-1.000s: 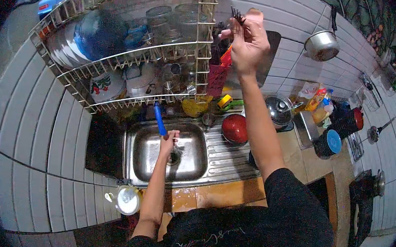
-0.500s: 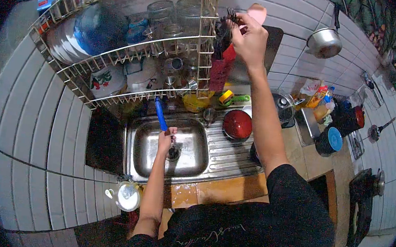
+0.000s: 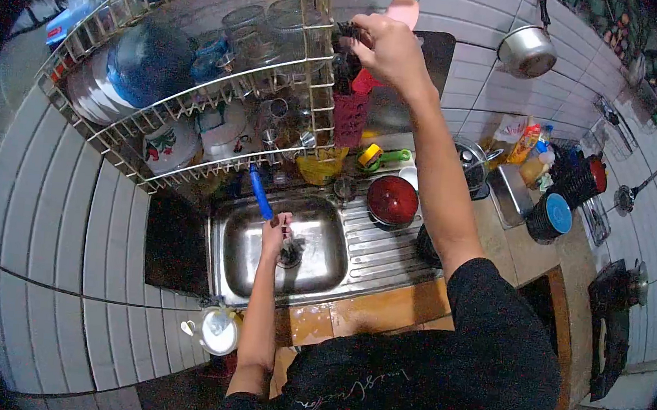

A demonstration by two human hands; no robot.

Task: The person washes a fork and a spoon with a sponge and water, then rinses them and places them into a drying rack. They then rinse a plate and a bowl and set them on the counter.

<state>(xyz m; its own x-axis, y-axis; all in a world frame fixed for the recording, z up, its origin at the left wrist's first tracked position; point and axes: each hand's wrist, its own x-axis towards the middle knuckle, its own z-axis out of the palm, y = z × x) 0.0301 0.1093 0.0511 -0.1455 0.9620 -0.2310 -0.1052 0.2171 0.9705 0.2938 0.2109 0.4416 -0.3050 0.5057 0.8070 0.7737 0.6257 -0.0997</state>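
Observation:
My right hand (image 3: 391, 49) is raised at the back wall, its fingers pinched around dark, pronged cutlery (image 3: 348, 33). Just below stands a pink perforated utensil holder (image 3: 349, 120) with dark handles and a red piece sticking up from it. A pale pink utensil head (image 3: 403, 11) shows behind the hand. Over the steel sink (image 3: 240, 264), my left hand (image 3: 272, 239) is closed at the lower end of a blue tap hose (image 3: 261, 193). Something shiny shows beside its fingers, above the drain, but I cannot tell what it is.
A wire dish rack (image 3: 222, 76) with plates, bowls and glasses hangs above the sink at left. On the drainboard (image 3: 370, 268) sits a red bowl (image 3: 392, 201). A saucepan (image 3: 527, 52) hangs on the tiled wall. Blue-topped stacked bowls (image 3: 550, 218) stand at right.
The right hand has moved left with the pronged cutlery, toward the rack's edge above the utensil holder. My left hand stays at the hose's end. The whole view has shifted slightly.

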